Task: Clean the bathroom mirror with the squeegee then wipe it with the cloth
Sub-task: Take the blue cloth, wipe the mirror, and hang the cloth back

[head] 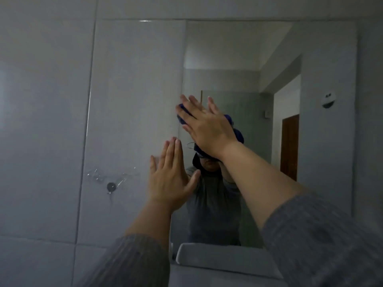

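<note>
I noted my right hand (pixel 204 126) pressing the blue cloth (pixel 238 134) flat on the mirror (pixel 238 59), its length running ten to four o'clock. My left hand (pixel 172 177) lay open on grey tile (pixel 41 121).

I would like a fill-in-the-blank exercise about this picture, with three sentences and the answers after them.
1. The right hand presses a ____ cloth against the mirror.
2. The left hand lies flat, holding ____.
3. The hook sits on the wall to the ____ of the left hand.

Missing words: blue; nothing; left
</note>
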Motion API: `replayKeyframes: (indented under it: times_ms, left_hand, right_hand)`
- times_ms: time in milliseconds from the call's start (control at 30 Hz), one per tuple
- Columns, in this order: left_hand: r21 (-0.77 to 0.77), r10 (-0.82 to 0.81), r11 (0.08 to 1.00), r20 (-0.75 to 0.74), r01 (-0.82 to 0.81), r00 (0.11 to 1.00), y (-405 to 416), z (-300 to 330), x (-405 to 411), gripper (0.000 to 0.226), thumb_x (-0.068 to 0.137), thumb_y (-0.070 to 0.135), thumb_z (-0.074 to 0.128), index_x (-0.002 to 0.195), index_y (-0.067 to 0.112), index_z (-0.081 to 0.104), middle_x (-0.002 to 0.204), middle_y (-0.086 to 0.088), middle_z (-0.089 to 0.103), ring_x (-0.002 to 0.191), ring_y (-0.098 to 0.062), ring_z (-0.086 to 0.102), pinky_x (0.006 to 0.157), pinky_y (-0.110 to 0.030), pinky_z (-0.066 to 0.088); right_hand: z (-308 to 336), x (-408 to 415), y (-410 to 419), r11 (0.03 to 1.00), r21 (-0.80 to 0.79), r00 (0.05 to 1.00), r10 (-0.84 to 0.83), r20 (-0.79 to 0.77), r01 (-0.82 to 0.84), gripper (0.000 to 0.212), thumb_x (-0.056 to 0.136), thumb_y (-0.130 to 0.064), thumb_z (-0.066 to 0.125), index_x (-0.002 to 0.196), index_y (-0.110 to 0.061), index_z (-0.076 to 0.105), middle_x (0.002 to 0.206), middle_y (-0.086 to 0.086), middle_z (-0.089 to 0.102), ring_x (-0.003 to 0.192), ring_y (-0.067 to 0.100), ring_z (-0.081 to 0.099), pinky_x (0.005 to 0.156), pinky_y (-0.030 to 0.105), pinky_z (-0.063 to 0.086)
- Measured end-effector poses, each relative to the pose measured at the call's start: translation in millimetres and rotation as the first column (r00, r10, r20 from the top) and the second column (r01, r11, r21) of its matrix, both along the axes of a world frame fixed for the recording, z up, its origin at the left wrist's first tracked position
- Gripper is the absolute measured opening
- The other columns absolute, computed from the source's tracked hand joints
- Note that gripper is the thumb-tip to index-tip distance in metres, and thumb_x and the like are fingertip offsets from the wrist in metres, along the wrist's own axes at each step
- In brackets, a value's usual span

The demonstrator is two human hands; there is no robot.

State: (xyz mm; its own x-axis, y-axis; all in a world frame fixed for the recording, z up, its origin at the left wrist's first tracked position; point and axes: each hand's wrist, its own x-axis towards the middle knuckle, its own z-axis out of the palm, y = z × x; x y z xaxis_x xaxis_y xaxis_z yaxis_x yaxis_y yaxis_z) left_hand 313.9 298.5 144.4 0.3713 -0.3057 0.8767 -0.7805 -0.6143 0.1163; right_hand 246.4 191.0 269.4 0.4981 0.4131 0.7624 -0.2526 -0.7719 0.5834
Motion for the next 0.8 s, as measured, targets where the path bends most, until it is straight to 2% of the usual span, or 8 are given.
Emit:
replayKeyframes:
  times_ms: [167, 367, 567, 800]
  left_hand:
    - [0.059, 0.033, 0.998, -0.037, -0.031, 0.999, 5, 3, -5, 0.101, 0.083, 0.075, 0.029, 0.148, 0.015, -0.019, 0.158, 0.001, -0.020, 0.144, -0.014, -0.021, 0.117, -0.054, 0.001]
    - [0.087, 0.027, 0.996, -0.040, -0.023, 0.999, 10, 4, -5, 0.109, 0.079, 0.076, 0.038, 0.148, 0.015, -0.020, 0.158, 0.001, -0.022, 0.142, -0.012, -0.023, 0.118, -0.053, 0.003]
    - [0.062, -0.026, 0.998, -0.064, 0.030, 0.998, 7, 2, -5, 0.121, 0.071, 0.081, 0.046, 0.148, 0.015, -0.020, 0.158, 0.001, -0.022, 0.143, -0.014, -0.021, 0.119, -0.046, 0.004]
    - [0.046, -0.027, 0.999, -0.043, 0.029, 0.999, 5, 0, -2, 0.121, 0.070, 0.082, 0.046, 0.148, 0.017, -0.021, 0.157, 0.004, -0.024, 0.143, -0.011, -0.022, 0.119, -0.045, 0.003]
  right_hand:
    - [-5, -37, -39, 0.976, 0.214, 0.992, -0.063, 0.112, 0.038, 0.050, 0.103, -0.030, 0.034, 0.149, -0.013, 0.026, 0.160, 0.010, 0.016, 0.147, 0.027, 0.016, 0.116, 0.056, 0.011]
    - [-17, -88, -98, 0.901, 0.428, 0.947, -0.193, 0.258, 0.067, 0.052, 0.102, -0.033, 0.026, 0.150, -0.014, 0.022, 0.160, 0.012, 0.015, 0.148, 0.030, 0.012, 0.114, 0.059, 0.002]
    - [-36, -128, -147, 0.788, 0.616, 0.892, -0.268, 0.365, -0.015, 0.051, 0.103, -0.031, 0.026, 0.151, -0.016, 0.018, 0.161, 0.011, 0.011, 0.148, 0.027, 0.007, 0.114, 0.059, -0.002]
    - [-79, -151, -182, 0.685, 0.718, 0.825, -0.334, 0.456, -0.119, 0.052, 0.102, -0.034, 0.022, 0.151, -0.017, 0.019, 0.159, 0.011, 0.018, 0.148, 0.027, 0.012, 0.115, 0.057, 0.000]
